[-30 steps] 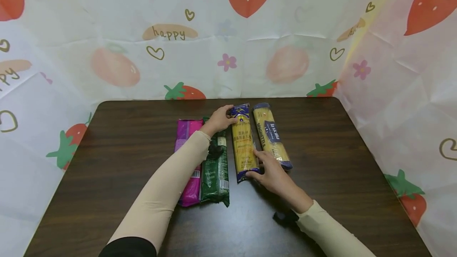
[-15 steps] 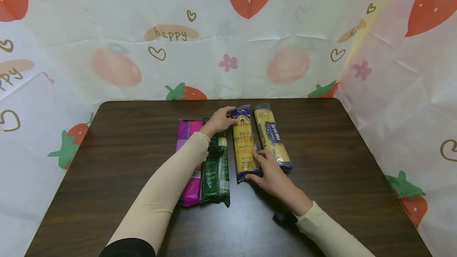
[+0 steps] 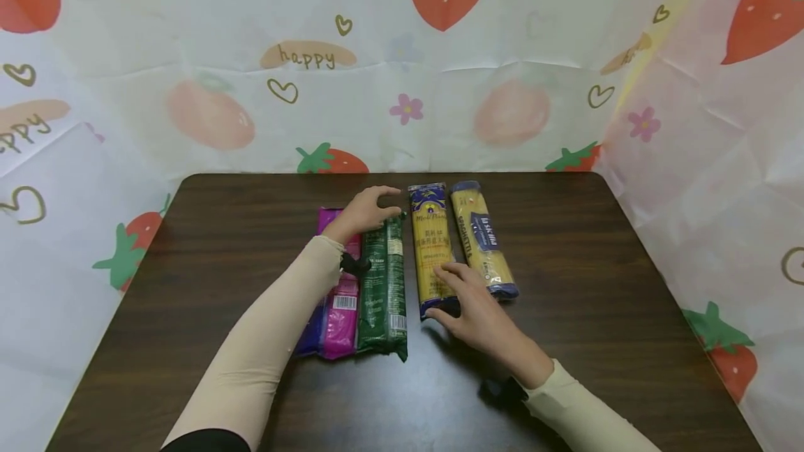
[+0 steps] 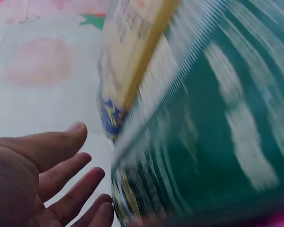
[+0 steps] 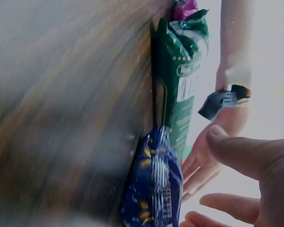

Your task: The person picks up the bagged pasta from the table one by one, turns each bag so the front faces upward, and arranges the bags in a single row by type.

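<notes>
A yellow spaghetti pack with blue ends lies upright in the middle of the table. Over its near end is my right hand, fingers and thumb spread apart; the right wrist view shows the pack's blue end below that hand, ungripped. My left hand hovers over the far end of a green spaghetti pack, thumb and fingers parted with nothing between them. In the left wrist view the green pack fills the right side, blurred, beside the loose fingers.
Right of the yellow pack, another spaghetti pack with a dark blue label lies slightly slanted. A magenta pack adjoins the green one, with a blue part at its left, partly under the left sleeve. Printed cloth hangs behind the table.
My left hand has let go of the yellow pack's far end and moved left over the green pack. The right hand has loosened from the near end, staying close over it.
</notes>
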{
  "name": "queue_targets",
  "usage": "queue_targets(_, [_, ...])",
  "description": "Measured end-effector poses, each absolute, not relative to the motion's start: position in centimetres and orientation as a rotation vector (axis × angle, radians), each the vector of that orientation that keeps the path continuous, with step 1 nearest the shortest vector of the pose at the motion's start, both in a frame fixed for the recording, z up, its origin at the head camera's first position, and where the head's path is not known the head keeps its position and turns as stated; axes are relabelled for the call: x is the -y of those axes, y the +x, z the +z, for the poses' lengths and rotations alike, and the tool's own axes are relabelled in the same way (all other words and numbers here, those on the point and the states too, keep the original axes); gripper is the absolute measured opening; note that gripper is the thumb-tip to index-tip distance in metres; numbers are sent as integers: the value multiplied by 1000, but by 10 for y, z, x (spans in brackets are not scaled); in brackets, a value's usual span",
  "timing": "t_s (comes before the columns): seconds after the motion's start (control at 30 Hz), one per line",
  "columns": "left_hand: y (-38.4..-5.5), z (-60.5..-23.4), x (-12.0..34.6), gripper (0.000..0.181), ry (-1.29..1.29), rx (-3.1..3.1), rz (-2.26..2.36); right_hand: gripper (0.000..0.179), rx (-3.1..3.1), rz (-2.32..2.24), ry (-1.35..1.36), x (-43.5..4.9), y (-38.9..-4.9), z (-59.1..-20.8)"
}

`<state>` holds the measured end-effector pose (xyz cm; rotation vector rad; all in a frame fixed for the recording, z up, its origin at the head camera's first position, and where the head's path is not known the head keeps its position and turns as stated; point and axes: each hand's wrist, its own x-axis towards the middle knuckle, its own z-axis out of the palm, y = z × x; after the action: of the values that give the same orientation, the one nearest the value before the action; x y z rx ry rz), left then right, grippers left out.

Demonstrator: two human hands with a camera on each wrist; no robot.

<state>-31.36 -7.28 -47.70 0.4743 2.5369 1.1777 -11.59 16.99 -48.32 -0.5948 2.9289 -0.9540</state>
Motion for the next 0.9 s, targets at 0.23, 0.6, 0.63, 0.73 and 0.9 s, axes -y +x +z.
queue_targets(0.23, [-309, -480, 100, 56, 490, -2580, 1124, 76, -2883, -999, -735, -158, -113, -484])
queue_targets(0.6, [-302, -475, 112, 71, 589, -2594, 903, 89, -2818, -875, -909, -142, -108, -487])
queue_targets(0.63, [-302, -476, 112, 72, 605, -2596, 887, 91, -2819, -850, -916, -141, -108, -487])
queue_targets(0.73, [-302, -481, 114, 74, 640, -2602, 840, 96, -2833, -772, -921, -135, -107, -490])
queue_targets(0.9, [-300, -485, 116, 76, 634, -2615, 823, 107, -2824, -723, -898, -127, -105, -491])
